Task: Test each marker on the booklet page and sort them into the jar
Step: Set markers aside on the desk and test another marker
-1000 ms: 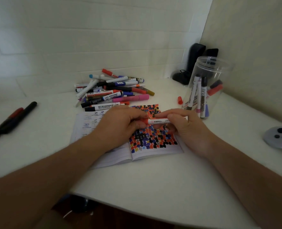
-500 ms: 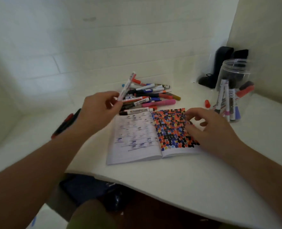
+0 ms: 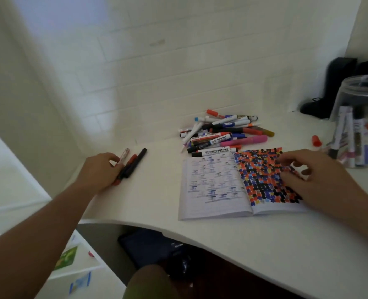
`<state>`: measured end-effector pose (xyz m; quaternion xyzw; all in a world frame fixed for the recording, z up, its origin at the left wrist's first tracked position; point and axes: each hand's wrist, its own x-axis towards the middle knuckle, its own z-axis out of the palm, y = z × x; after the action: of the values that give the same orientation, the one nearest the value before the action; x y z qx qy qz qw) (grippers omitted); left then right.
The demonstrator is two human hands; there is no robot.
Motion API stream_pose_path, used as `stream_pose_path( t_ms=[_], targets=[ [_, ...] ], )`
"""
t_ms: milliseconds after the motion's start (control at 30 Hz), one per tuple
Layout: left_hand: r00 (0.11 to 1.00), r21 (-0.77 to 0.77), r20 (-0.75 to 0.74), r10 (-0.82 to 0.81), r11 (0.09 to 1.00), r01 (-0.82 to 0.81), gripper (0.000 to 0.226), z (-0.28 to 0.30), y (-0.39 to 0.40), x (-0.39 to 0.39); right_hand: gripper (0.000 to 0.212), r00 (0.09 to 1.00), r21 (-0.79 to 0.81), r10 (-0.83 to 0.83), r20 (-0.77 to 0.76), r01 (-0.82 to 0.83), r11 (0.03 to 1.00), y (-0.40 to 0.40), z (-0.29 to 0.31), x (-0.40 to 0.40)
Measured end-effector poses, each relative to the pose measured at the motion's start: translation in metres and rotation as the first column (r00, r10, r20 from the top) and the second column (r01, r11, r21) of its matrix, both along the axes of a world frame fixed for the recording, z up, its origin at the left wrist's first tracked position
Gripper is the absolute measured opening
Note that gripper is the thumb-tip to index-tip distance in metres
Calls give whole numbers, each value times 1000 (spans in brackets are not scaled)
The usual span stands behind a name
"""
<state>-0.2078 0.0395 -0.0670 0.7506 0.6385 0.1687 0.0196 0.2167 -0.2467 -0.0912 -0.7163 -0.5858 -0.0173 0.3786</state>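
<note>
Left hand [image 3: 101,169] pinches a white marker [image 3: 123,156] far left of the booklet [image 3: 213,186], beside two dark markers [image 3: 133,166]. Right hand [image 3: 308,178] rests relaxed on the booklet. Marker pile [image 3: 224,132] behind it; jar [image 3: 359,119] to its right.

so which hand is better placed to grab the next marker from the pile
The right hand, probably. It rests on the booklet just in front of the marker pile and holds nothing. The left hand is far off to the side, setting a white marker beside two dark ones.
</note>
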Motion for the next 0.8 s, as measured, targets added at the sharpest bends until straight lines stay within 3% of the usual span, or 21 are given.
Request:
stream_pose_path(
  t_ms=[200, 300, 367, 467, 567, 800],
  targets=[
    [1000, 170, -28, 3, 985, 1, 37, 5, 1, 33, 29, 999, -15, 4, 33, -4, 1000, 4, -3, 4],
    [980, 262, -78, -184, 945, 198, 20, 7, -14, 81, 30, 1000, -35, -3, 31, 4, 999, 6, -4, 6],
    [930, 279, -90, -356, 887, 367, 18, 6, -29, 125, 30, 1000, -36, -3, 28, 4, 999, 5, -4, 6],
    [864, 241, -129, -486, 830, 503, 22, 1, -47, 181, 29, 999, -25, -6, 40, 7, 1000, 4, -3, 5],
    [847, 271, -215, -486, 804, 530, 30, -5, -52, 213, 28, 999, -52, -25, 44, 27, 998, 3, -2, 5],
    [892, 211, -281, -355, 883, 418, 32, -6, -27, 224, 26, 1000, -39, -20, 12, 21, 999, 4, -3, 6]
  ],
)
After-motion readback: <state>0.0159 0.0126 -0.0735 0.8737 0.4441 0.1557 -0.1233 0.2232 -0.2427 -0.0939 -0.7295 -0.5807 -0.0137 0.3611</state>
